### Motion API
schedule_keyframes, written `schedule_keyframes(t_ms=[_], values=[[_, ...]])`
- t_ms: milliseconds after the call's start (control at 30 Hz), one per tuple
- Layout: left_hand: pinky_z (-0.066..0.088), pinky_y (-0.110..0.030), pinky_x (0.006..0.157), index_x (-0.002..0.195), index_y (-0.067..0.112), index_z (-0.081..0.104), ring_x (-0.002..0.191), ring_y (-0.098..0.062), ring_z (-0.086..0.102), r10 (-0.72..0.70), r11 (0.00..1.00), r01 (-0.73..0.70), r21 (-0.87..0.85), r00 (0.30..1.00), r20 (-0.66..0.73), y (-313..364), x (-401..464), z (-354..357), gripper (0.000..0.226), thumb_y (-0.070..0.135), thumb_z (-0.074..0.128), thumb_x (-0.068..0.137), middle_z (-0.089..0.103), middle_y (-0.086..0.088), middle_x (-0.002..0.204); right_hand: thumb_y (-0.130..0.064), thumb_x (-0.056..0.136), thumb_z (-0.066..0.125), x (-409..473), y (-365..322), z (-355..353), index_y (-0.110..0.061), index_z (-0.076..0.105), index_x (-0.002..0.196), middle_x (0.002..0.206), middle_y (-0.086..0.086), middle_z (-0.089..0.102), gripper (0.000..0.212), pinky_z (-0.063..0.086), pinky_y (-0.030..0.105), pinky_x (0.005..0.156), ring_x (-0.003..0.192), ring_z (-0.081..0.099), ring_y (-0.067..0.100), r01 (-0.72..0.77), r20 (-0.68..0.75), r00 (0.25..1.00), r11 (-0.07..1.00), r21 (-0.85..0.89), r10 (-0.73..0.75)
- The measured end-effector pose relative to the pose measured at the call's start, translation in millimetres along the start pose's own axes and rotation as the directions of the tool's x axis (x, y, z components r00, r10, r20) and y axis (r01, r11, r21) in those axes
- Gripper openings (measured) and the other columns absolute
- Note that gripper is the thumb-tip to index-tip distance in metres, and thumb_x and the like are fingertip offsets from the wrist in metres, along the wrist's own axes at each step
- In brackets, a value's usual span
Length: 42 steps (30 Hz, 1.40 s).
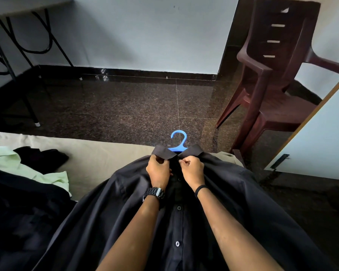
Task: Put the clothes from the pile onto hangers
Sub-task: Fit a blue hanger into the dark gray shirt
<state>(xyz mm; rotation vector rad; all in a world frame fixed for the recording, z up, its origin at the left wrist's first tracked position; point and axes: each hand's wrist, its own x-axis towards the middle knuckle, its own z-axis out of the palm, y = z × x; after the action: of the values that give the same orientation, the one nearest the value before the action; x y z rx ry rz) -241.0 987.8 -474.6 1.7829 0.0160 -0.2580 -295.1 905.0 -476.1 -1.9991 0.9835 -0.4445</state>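
Far left of the hands, a folding desk (pixel 18 4) stands on black legs against the wall, its top cut off by the frame edge. Nearer, left of the left hand (pixel 158 169), a pale green garment (pixel 12 163) and a black garment (pixel 43 156) lie crumpled on the bed (pixel 98 153), with more dark cloth at the frame's lower left (too dim to tell what it is). The left hand, a watch (pixel 154 193) on its wrist, pinches the black shirt (pixel 233 202) just under the collar. The right hand (pixel 192 169) pinches the placket beside it, fingers curled; the two hands almost touch. Just beyond them a blue hanger (pixel 178 140) pokes its hook out of the collar, its shoulders hidden inside the shirt. Far right of the hands stands a brown plastic chair (pixel 272 85), then a door (pixel 321 137) partly out of frame.
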Motion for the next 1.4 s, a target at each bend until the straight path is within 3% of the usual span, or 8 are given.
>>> schedule_keyframes(t_ms=[200, 367, 500, 700, 867, 967, 1133, 1400], values=[[0.045, -0.021, 0.038, 0.094, 0.005, 0.047, 0.048, -0.02, 0.057, -0.044, 0.988, 0.031, -0.15, 0.996, -0.082, 4, -1, -14, 0.008, 0.005, 0.052, 0.088, 0.062, -0.019, 0.084, -0.019, 0.085, 0.065, -5, -3, -6, -0.002, 0.063, 0.071, 0.08, 0.013, 0.07, 0.022, 0.033, 0.02, 0.061, 0.079, 0.065, 0.027, 0.014, -0.098, 0.995, 0.993, -0.114, -0.025], [0.045, -0.04, 0.08, 0.093, 0.011, 0.048, 0.082, -0.029, 0.056, 0.19, 0.976, -0.212, -0.054, 0.944, -0.27, 17, 12, -29, 0.006, 0.009, 0.051, 0.088, 0.058, -0.011, 0.088, -0.013, 0.085, 0.066, -7, -11, -32, -0.009, 0.051, 0.064, 0.059, -0.002, 0.052, 0.026, 0.032, 0.025, 0.058, 0.056, 0.046, 0.016, 0.259, -0.258, 0.932, 0.966, -0.008, -0.253], [0.038, -0.042, 0.091, 0.104, 0.003, 0.06, 0.101, -0.037, 0.052, 0.472, 0.792, -0.441, 0.422, 0.881, 0.036, 40, 45, -18, 0.019, 0.01, 0.057, 0.087, 0.056, -0.019, 0.107, -0.015, 0.087, 0.064, 27, -24, -48, -0.009, 0.059, 0.077, 0.082, 0.006, 0.058, 0.013, 0.041, 0.033, 0.077, 0.077, 0.05, 0.02, 0.303, -0.257, 0.911, 0.946, -0.115, -0.323], [0.046, -0.034, 0.093, 0.11, 0.005, 0.065, 0.113, -0.028, 0.058, -0.007, 0.562, -0.445, 0.697, 0.84, 0.542, 66, 76, -4, 0.043, 0.031, 0.077, 0.077, 0.064, -0.015, 0.117, -0.031, 0.084, 0.071, 64, -26, -52, -0.011, 0.059, 0.121, 0.124, 0.011, 0.059, 0.044, 0.04, 0.031, 0.092, 0.117, 0.054, 0.026, 0.194, 0.268, 0.959, 0.9, -0.39, -0.09], [0.044, -0.031, 0.09, 0.11, 0.01, 0.063, 0.113, -0.026, 0.056, -0.019, 0.438, -0.54, 0.718, 0.794, 0.608, 67, 70, 0, 0.041, 0.023, 0.079, 0.075, 0.063, -0.011, 0.12, -0.027, 0.074, 0.078, 70, -23, -54, -0.012, 0.052, 0.129, 0.133, 0.008, 0.052, 0.063, 0.04, 0.029, 0.091, 0.122, 0.049, 0.025, 0.139, 0.384, 0.922, 0.884, -0.447, 0.049], [0.04, -0.032, 0.096, 0.122, 0.008, 0.056, 0.121, -0.028, 0.05, -0.021, 0.433, -0.565, 0.703, 0.773, 0.634, 66, 64, -1, 0.047, 0.024, 0.073, 0.081, 0.056, -0.012, 0.129, -0.025, 0.074, 0.078, 66, -19, -58, -0.007, 0.065, 0.112, 0.116, 0.01, 0.063, 0.044, 0.045, 0.033, 0.086, 0.109, 0.057, 0.026, 0.123, 0.393, 0.917, 0.89, -0.439, 0.067], [0.045, -0.037, 0.093, 0.109, 0.003, 0.061, 0.115, -0.032, 0.055, 0.08, 0.434, -0.609, 0.664, 0.76, 0.645, 80, 44, -10, 0.031, 0.023, 0.059, 0.086, 0.061, -0.018, 0.119, -0.027, 0.075, 0.078, 55, -29, -73, -0.018, 0.055, 0.068, 0.077, 0.0, 0.054, 0.025, 0.034, 0.027, 0.06, 0.075, 0.05, 0.017, 0.194, 0.339, 0.939, 0.913, -0.36, -0.066], [0.045, -0.035, 0.085, 0.108, 0.017, 0.061, 0.11, -0.028, 0.057, 0.39, 0.397, -0.714, 0.576, 0.7, 0.599, 192, 1, -50, 0.025, 0.026, 0.059, 0.084, 0.061, -0.008, 0.118, -0.03, 0.076, 0.078, 26, -126, -163, -0.015, 0.064, 0.085, 0.083, -0.003, 0.056, 0.023, 0.045, 0.031, 0.072, 0.081, 0.056, 0.018, 0.402, 0.181, 0.915, 0.853, -0.332, -0.361]])
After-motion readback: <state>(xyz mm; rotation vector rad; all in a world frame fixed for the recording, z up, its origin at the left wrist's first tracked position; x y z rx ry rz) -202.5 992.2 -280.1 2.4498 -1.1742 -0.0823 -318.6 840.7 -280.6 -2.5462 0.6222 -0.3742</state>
